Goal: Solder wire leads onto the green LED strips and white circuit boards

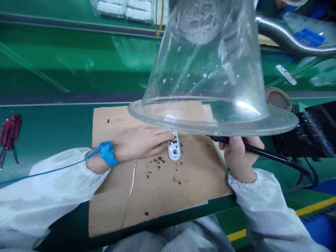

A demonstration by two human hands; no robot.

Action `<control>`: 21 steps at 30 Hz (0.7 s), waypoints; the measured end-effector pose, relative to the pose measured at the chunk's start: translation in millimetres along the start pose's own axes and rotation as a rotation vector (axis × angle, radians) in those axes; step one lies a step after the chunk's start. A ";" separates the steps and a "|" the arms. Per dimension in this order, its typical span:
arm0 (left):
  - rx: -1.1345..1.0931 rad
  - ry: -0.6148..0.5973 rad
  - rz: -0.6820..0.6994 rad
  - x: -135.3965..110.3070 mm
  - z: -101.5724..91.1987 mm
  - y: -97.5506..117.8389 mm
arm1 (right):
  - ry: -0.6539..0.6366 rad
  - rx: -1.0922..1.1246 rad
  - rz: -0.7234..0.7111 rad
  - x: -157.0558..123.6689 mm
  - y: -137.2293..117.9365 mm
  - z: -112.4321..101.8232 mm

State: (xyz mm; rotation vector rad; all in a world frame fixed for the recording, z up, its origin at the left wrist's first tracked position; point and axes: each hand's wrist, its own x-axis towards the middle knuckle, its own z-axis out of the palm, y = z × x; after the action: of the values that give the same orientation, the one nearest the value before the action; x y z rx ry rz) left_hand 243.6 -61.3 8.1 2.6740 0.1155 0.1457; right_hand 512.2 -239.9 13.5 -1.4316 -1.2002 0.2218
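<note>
A narrow white circuit board with rounded ends and small dark parts lies on the cardboard sheet. My left hand, with a blue wrist strap behind it, reaches in from the left; its fingers are closed at the board's left edge and on its face. The thumb is hidden. A thin silvery wire, like solder, runs from beneath that hand toward the front edge. My right hand grips a black soldering iron, whose tip is hidden behind the hood's rim.
A clear funnel-shaped fume hood hangs low over the work, with a flexible metal hose at the right. Red-handled tools lie far left. A dark box stands right. Another white board lies at the back right.
</note>
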 end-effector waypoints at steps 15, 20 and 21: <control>-0.030 0.028 -0.015 1.0 -0.7 1.0 | -0.023 -0.012 0.013 -0.7 3.8 -0.9; -0.017 0.076 -0.022 0.3 -1.4 1.7 | 0.056 0.012 0.003 0.4 0.3 0.9; -0.034 0.063 -0.018 0.5 -2.1 1.5 | 0.067 0.013 0.005 0.5 -0.1 1.1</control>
State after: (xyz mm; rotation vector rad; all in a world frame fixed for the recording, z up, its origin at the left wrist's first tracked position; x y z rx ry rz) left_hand 243.9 -61.6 10.6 2.6349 0.1556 0.2248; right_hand 511.6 -238.9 13.5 -1.4204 -1.1386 0.1837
